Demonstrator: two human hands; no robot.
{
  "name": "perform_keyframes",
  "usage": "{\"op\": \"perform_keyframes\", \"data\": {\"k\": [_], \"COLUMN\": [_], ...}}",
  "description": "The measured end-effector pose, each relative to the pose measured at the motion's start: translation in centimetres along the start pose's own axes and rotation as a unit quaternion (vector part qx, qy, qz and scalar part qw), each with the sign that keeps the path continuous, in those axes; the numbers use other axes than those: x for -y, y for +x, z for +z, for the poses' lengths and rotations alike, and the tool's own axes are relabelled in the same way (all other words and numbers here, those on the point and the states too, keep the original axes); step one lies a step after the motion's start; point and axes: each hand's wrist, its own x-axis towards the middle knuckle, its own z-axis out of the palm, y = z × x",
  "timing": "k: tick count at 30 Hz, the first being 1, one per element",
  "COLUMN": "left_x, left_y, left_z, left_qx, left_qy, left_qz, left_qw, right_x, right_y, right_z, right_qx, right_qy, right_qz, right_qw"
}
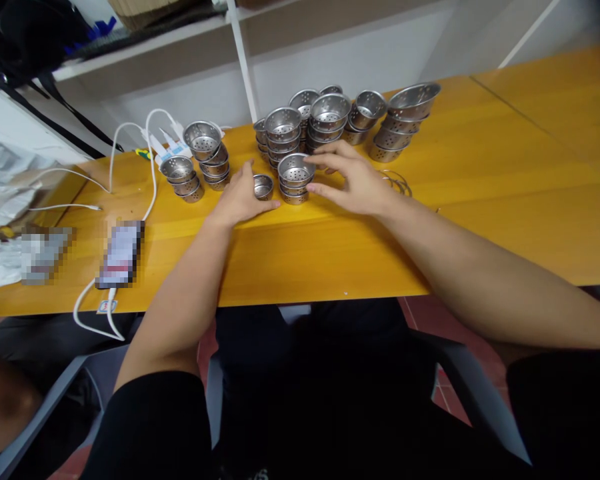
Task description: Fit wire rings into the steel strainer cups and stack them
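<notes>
Small perforated metal cups stand on the yellow table in front of me. My left hand reaches around the left side of a single low cup, thumb stretched out in front of it and fingers behind; whether it touches the cup I cannot tell. Just right of that cup is a short stack of perforated cups. At this stack's right side is my right hand, its fingers spread, with fingertips at the rim and the thumb lower by the wall. Neither hand is closed around a cup.
Taller cup stacks stand behind, a leaning stack at right, and two stacks at left. Thin rings lie beside my right wrist. A cabled phone, a power strip and plastic bags occupy the left.
</notes>
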Motion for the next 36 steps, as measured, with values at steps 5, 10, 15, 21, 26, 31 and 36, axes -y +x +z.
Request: {"op": "perform_keyframes", "data": {"k": [5,10,15,21,26,31,36], "left_x": [-0.5,-1.9,-2.3,-5.8,-9.3,-9.4,-9.3], "left_y": [0.3,1.1,1.5,0.6,-0.8,-1.1,-0.9], "left_z": [0.4,0.3,-0.2,0.0,0.5,0.4,-0.3], "left_qx": [-0.002,-0.102,-0.125,-0.108,0.013,0.016,0.007], "left_qy": [0.023,0.008,0.033,0.032,0.036,0.016,0.010], "left_qz": [-0.030,0.052,0.108,0.170,0.199,0.194,0.189], "left_qw": [0.999,0.993,0.986,0.979,0.979,0.981,0.982], "right_x": [0.4,0.2,0.1,1.8,3.2,3.4,3.9], "right_y": [0.1,0.2,0.2,0.1,-0.2,-0.2,-0.2], "right_z": [0.0,-0.3,-0.2,-0.4,-0.3,-0.1,-0.6], "right_qx": [-0.001,-0.016,-0.010,-0.022,0.040,0.079,0.067], "right_qy": [-0.015,-0.009,-0.005,-0.016,0.017,0.042,0.068], "right_qz": [-0.022,-0.039,-0.056,-0.068,-0.098,-0.113,-0.098], "right_qw": [1.000,0.999,0.998,0.997,0.994,0.990,0.991]}}
